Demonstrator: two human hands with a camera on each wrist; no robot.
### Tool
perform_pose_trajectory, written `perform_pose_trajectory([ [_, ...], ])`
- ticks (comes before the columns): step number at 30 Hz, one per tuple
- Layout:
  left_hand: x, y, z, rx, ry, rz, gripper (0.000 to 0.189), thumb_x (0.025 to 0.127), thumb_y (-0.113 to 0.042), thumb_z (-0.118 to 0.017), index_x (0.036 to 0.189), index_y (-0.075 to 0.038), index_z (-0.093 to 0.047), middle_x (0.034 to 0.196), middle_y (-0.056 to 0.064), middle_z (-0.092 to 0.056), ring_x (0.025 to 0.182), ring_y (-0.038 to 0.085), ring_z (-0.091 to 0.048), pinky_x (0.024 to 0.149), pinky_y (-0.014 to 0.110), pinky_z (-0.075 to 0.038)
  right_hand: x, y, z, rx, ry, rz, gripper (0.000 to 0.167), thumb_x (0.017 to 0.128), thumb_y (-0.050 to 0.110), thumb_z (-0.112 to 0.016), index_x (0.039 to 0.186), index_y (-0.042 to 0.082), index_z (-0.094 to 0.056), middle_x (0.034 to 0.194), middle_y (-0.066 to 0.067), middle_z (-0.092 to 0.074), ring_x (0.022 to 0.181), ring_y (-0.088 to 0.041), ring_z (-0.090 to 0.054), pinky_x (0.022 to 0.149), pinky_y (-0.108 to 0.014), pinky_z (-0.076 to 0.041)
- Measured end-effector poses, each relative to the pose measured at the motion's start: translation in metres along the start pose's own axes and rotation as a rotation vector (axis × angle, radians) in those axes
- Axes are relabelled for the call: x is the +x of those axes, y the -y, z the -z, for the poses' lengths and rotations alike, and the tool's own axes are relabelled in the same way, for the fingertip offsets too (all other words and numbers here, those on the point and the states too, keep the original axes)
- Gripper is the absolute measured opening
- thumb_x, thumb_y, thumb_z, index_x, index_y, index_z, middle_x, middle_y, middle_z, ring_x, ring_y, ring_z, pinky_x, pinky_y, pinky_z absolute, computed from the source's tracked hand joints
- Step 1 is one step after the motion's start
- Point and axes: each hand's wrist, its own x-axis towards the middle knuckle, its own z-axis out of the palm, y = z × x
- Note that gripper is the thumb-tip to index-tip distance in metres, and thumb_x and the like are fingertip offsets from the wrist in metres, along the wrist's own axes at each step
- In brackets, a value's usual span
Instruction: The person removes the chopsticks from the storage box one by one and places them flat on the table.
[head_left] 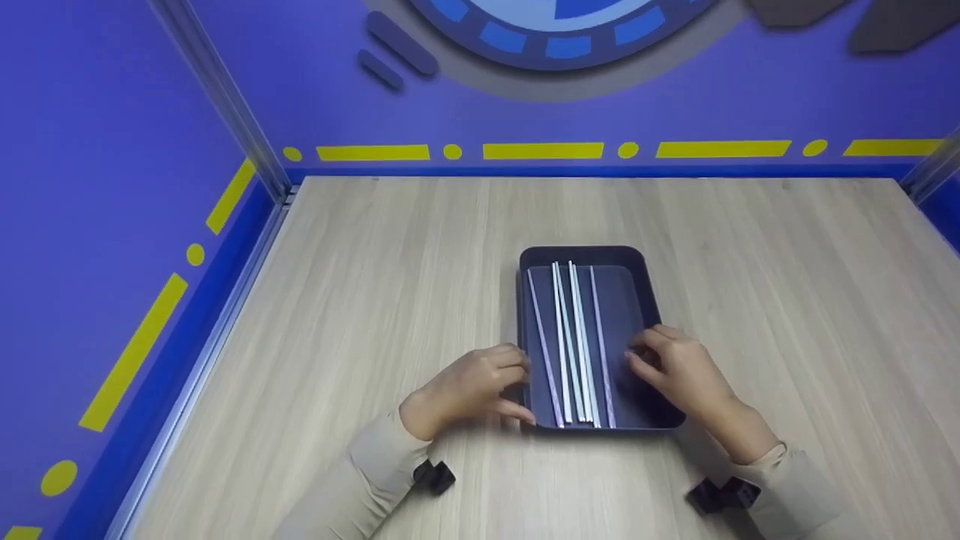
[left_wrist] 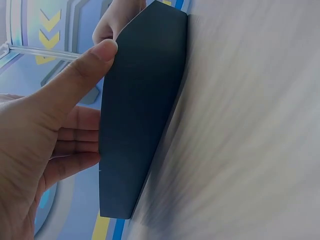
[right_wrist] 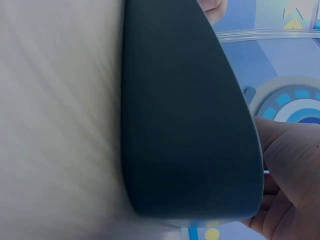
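Observation:
A dark rectangular tray (head_left: 645, 409) lies on the table with several long, thin chopsticks in it. One purple chopstick (head_left: 543, 345) slants along the left side and another purple chopstick (head_left: 602, 345) lies right of the pale silvery-blue chopsticks (head_left: 574, 337). My left hand (head_left: 480, 386) is at the tray's left edge, its thumb touching the rim by the near corner in the left wrist view and its other fingers loosely bent. Over the right rim, my right hand (head_left: 686, 371) reaches in with bent fingers and thumb apart, no chopstick between them. The tray wall (right_wrist: 190, 110) partly hides its fingers.
The wood-grain table (head_left: 375, 300) extends around the tray. A blue wall panel (head_left: 315, 90) with yellow marks stands at the back, and another stands at the left. A metal frame rail (head_left: 217, 322) runs along the left table edge.

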Motion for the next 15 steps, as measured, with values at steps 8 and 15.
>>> perform_pose_trajectory([
  [8, 0.0, -0.001, -0.001, -0.023, -0.007, -0.001, 0.048, 0.066, -0.051, -0.077, 0.084, -0.008, -0.068, 0.092, 0.0, -0.066, 0.085, 0.011, -0.063, 0.081, 0.012, -0.053, 0.001, 0.01, -0.003, -0.041, 0.108, -0.093, 0.008, 0.077, 0.008, -0.074, 0.077, 0.006, -0.066, 0.069, -0.002, -0.059, 0.062, -0.01, -0.052, 0.055, -0.026, -0.046],
  [15, -0.001, 0.0, -0.002, -0.029, -0.026, 0.003, 0.048, 0.065, -0.051, -0.078, 0.083, -0.008, -0.067, 0.091, 0.0, -0.066, 0.084, 0.011, -0.062, 0.079, 0.013, -0.054, 0.004, 0.018, -0.011, -0.085, 0.138, -0.155, 0.01, 0.077, 0.011, -0.073, 0.075, 0.005, -0.066, 0.07, -0.008, -0.064, 0.06, -0.021, -0.06, 0.054, -0.037, -0.05],
])
